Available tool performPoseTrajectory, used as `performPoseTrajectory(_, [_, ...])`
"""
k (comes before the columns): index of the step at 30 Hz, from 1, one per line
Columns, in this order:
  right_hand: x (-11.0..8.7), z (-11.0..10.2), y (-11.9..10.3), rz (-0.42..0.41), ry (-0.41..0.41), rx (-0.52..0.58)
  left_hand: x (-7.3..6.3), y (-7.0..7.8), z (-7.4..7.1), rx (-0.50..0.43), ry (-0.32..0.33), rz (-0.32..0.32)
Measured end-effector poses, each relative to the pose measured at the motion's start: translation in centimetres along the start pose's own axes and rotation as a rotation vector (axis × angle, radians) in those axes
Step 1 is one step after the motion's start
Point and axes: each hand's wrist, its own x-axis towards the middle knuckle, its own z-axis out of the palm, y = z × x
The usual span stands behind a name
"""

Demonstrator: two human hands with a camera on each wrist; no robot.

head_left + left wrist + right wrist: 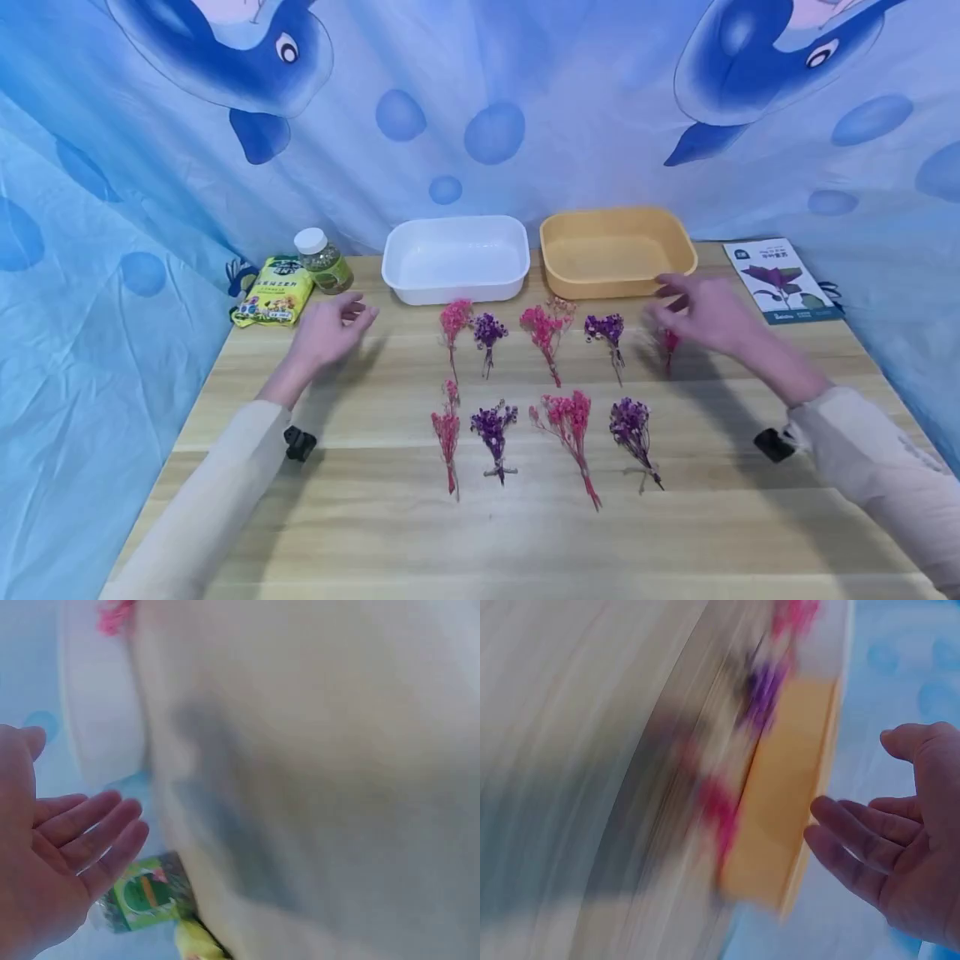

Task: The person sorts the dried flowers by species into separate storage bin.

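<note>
1. Head: upper right, a printed packet (787, 282), characters too small to read; the right hand (703, 313) is near a pink dried-flower bunch (670, 345).
2. Left wrist: lower left, the left hand (45, 877), relaxed, empty, near a green-labelled jar (148, 891); tabletop (352, 780) stretches right.
3. Right wrist: the right hand, empty, fingers spread beside the yellow tray's (784, 799) edge.

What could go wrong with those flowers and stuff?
The right grip partly hides a pink flower bunch in the head view, so a careless dip might crush it.
The yellow tub sits just behind a purple flower bunch; a bump might push it onto those blooms.
The white-lidded jar stands near the left grip, so a sideways swing might knock it over.
</note>
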Motion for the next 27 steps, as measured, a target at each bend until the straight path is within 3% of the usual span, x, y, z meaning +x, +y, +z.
performPoseTrajectory(7, [2.8,4.3,-7.0,-0.048,-0.112,0.336,4.4,1.1,0.2,-0.125,-0.057,-0.044])
performPoseTrajectory(11, [4.8,6.5,-10.5,0.031,-0.234,0.474,6.7,1.1,0.6,-0.164,-0.075,-0.06])
performPoseTrajectory(15, [6.3,8.6,-13.3,0.098,-0.309,0.502,7.8,0.8,1.1,-0.204,-0.079,-0.01])
performPoseTrajectory(19, [7.6,10.0,-15.1,0.104,-0.326,0.473,8.4,0.4,1.5,-0.198,-0.107,0.045])
performPoseTrajectory(27, [9.5,11.9,-17.8,0.165,-0.315,0.547,9.3,0.3,1.4,-0.068,-0.135,0.034])
